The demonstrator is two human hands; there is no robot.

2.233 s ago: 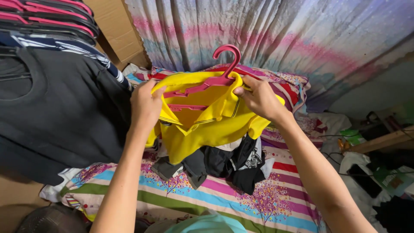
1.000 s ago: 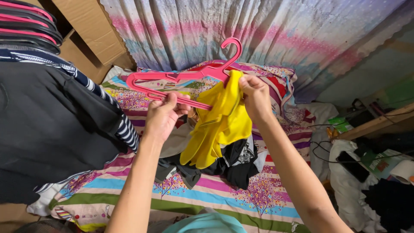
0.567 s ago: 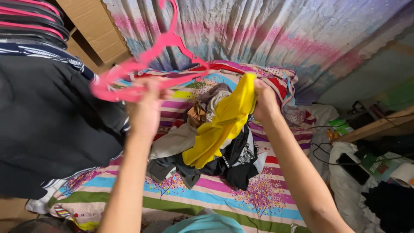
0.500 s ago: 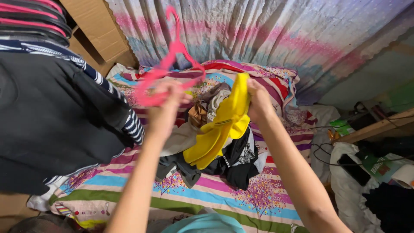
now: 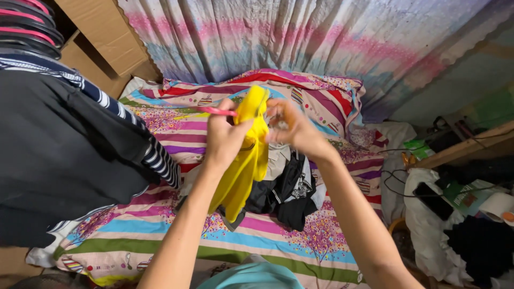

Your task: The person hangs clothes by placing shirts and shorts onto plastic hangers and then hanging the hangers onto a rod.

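Note:
My left hand (image 5: 225,136) is raised over the bed and grips a bunched yellow shirt (image 5: 243,166), which hangs down from it. A short piece of the pink hanger (image 5: 217,111) sticks out to the left of the same hand; the remainder of the hanger is hidden. My right hand (image 5: 289,128) is just right of the shirt's top, fingers apart and curled, with nothing clearly in it.
A pile of dark and pale clothes (image 5: 292,190) lies on the striped, flowered bedsheet (image 5: 321,241). Dark garments (image 5: 53,155) hang on a rack at left. A pastel curtain (image 5: 278,37) backs the bed. Cables, a phone and cloth clutter (image 5: 444,203) fill the right side.
The pink hanger came out of the yellow shirt, swung up and left, then came back. The shirt passed from my right hand to my left, and the right hand opened.

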